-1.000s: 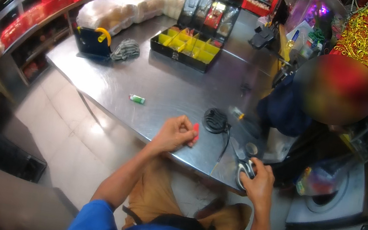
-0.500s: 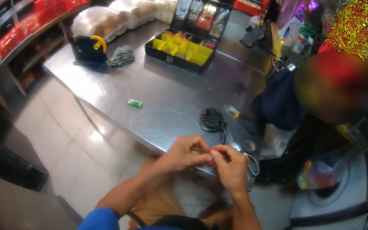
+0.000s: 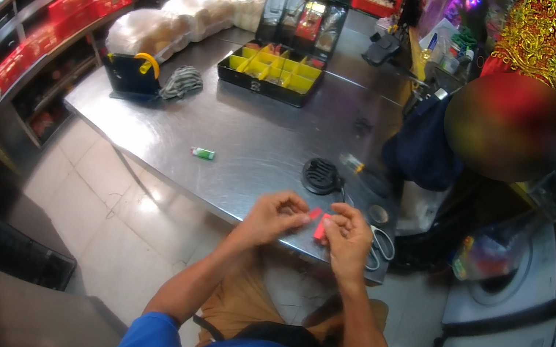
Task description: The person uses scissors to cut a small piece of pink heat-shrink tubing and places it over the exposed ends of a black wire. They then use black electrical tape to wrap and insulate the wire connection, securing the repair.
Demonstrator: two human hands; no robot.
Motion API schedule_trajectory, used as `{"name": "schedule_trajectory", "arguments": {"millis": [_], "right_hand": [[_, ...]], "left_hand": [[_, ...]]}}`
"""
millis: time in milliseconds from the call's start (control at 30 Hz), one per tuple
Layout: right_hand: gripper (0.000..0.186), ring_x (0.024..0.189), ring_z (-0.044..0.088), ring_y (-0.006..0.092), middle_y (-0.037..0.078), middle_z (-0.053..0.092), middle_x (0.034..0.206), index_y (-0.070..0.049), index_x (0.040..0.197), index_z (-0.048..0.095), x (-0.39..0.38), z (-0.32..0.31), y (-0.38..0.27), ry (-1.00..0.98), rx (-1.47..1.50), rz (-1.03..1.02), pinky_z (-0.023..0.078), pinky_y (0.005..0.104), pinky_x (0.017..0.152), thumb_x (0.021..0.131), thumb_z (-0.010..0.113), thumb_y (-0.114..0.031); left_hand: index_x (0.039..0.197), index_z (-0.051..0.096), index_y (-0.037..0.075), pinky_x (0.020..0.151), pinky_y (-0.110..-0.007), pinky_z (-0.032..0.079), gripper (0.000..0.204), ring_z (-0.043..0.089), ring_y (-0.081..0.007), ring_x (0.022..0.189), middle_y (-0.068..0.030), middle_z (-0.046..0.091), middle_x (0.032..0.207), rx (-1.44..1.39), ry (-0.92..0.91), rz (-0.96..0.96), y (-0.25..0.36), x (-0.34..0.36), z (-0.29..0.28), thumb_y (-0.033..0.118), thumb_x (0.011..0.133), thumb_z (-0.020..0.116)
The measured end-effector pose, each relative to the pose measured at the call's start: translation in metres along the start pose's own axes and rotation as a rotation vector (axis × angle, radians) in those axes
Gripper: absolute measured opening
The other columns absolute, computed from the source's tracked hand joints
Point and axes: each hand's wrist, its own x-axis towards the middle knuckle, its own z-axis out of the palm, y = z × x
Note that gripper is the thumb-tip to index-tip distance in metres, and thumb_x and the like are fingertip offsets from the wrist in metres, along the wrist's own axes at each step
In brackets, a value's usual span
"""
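Bright overhead light falls evenly on the steel desk (image 3: 254,140), which throws back soft, pale glare near its front edge. Shadows are faint. The fisheye bends straight edges and blackens the rim; one round patch at upper right is blurred.

Both bare forearms reach forward; left hand (image 3: 276,214) and right hand (image 3: 349,236) meet, fingertips pinched, nearly touching.
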Motion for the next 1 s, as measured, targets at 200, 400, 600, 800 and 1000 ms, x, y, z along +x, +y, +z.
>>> {"name": "schedule_trajectory", "arguments": {"millis": [200, 400, 600, 800, 1000], "right_hand": [[0.013, 0.071, 0.058, 0.0039, -0.001, 0.065, 0.084, 0.003, 0.108, 0.071, -0.005, -0.023, -0.009, 0.069, -0.074, -0.078, 0.047, 0.0198, 0.063, 0.099, 0.063, -0.002], [0.022, 0.085, 0.067, 0.0148, 0.008, 0.071, 0.095, 0.003, 0.109, 0.073, -0.023, -0.043, -0.010, 0.100, -0.373, -0.288, 0.054, 0.0280, 0.077, 0.089, 0.063, 0.006], [0.011, 0.070, 0.064, 0.0103, 0.007, 0.066, 0.088, 0.004, 0.102, 0.073, -0.041, -0.046, -0.014, 0.142, -0.413, -0.199, 0.049, 0.0241, 0.061, 0.093, 0.071, -0.001], [0.011, 0.071, 0.065, 0.0061, 0.005, 0.069, 0.091, 0.005, 0.100, 0.073, -0.054, -0.043, 0.001, 0.230, -0.305, -0.153, 0.050, 0.0202, 0.060, 0.094, 0.072, -0.004], [0.014, 0.066, 0.065, 0.0049, 0.004, 0.072, 0.077, 0.005, 0.101, 0.073, -0.049, -0.041, -0.009, 0.258, -0.432, 0.017, 0.052, 0.0230, 0.058, 0.094, 0.072, -0.008]], "left_hand": [[0.097, 0.074, 0.003, 0.074, -0.036, 0.053, 0.011, 0.066, -0.0282, 0.081, -0.0104, 0.068, 0.088, 0.715, 0.176, 0.300, -0.003, 0.016, -0.030, 0.007, 0.087, 0.075], [0.100, 0.074, 0.004, 0.077, -0.041, 0.051, 0.019, 0.064, -0.0314, 0.087, -0.0111, 0.067, 0.092, 0.819, 0.286, 0.628, -0.002, 0.014, -0.018, 0.016, 0.086, 0.078], [0.094, 0.074, 0.007, 0.079, -0.040, 0.043, 0.028, 0.059, -0.0271, 0.087, -0.0070, 0.065, 0.087, 0.874, 0.133, 0.558, 0.002, -0.031, 0.037, 0.030, 0.081, 0.084], [0.089, 0.076, 0.010, 0.077, -0.036, 0.036, 0.028, 0.055, -0.0207, 0.080, -0.0021, 0.062, 0.076, 0.949, 0.196, 0.410, -0.004, -0.031, 0.065, 0.033, 0.079, 0.086], [0.093, 0.076, 0.004, 0.072, -0.034, 0.048, 0.016, 0.060, -0.0153, 0.074, -0.0019, 0.066, 0.073, 0.609, 0.156, 0.248, 0.008, -0.043, 0.076, 0.018, 0.086, 0.081]]}}
